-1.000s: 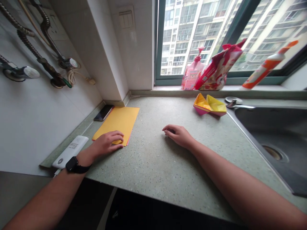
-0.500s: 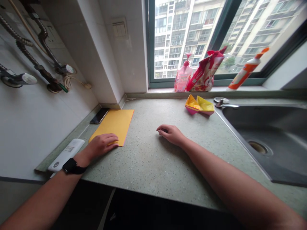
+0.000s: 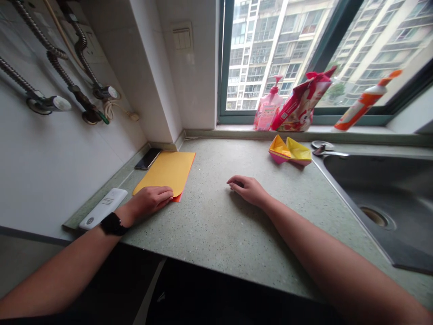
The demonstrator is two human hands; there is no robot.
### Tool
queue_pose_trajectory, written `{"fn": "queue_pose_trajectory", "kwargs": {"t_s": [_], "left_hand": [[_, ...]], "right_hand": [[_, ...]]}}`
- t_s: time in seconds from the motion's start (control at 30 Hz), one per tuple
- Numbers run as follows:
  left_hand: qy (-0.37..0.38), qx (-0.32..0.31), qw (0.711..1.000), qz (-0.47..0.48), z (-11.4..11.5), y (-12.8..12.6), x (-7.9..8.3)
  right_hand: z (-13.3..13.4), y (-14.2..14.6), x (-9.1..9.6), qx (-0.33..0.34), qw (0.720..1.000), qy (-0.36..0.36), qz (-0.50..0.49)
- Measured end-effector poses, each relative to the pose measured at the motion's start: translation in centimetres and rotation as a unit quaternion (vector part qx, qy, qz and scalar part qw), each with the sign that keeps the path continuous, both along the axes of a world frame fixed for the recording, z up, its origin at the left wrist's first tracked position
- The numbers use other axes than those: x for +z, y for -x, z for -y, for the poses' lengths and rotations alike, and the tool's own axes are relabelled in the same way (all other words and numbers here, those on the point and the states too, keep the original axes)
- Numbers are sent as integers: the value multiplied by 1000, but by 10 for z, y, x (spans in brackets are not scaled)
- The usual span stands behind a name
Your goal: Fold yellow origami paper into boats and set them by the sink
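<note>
My left hand (image 3: 150,201) lies on the near corner of a stack of orange-yellow paper sheets (image 3: 169,169) on the speckled countertop (image 3: 216,225), fingers curled at the paper's edge where a red sheet peeks out beneath. My right hand (image 3: 248,188) rests on the bare counter mid-way, fingers loosely curled, nothing in it. A folded yellow-and-pink paper boat (image 3: 290,151) sits farther back to the right, beyond both hands.
A dark phone (image 3: 148,159) lies behind the paper and a white remote-like device (image 3: 103,208) by my left wrist. A steel sink (image 3: 379,194) fills the right. On the sill stand a pink pump bottle (image 3: 268,110), a red bag (image 3: 302,104) and an orange bottle (image 3: 365,101).
My left fingers have shifted the top sheet slightly, so a red sheet's corner now shows under it. The right hand has stayed put; the view has swayed a little.
</note>
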State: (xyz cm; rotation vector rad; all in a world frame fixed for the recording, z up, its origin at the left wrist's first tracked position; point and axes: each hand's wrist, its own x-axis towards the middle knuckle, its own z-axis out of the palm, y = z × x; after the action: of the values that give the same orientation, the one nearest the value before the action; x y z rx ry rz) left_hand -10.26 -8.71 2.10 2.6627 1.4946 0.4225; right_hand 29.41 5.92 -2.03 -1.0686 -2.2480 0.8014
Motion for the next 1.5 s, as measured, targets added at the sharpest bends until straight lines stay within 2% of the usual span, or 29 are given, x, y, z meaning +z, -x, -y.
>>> {"fn": "queue_pose_trajectory", "kwargs": {"t_s": [0.2, 0.3, 0.57, 0.8, 1.1, 1.33, 1.5], "left_hand": [[-12, -23, 1000, 2, -5, 6, -1], [-6, -14, 1000, 25, -4, 4, -1], [15, 124, 991, 51, -1, -13, 4], [56, 184, 978, 77, -12, -12, 9], [174, 226, 934, 213, -19, 0, 18], [160, 255, 908, 292, -24, 9, 18], [67, 300, 882, 358, -29, 10, 13]], "right_hand": [[0, 0, -1, -4, 1000, 1, -3], [0, 0, 0, -4, 1000, 1, -1], [0, -1, 0, -5, 1000, -1, 6], [1, -1, 1, 0, 1000, 0, 6], [0, 0, -1, -1, 1000, -3, 5], [1, 0, 1, 1, 1000, -6, 6], [1, 1, 2, 3, 1000, -4, 4]]}}
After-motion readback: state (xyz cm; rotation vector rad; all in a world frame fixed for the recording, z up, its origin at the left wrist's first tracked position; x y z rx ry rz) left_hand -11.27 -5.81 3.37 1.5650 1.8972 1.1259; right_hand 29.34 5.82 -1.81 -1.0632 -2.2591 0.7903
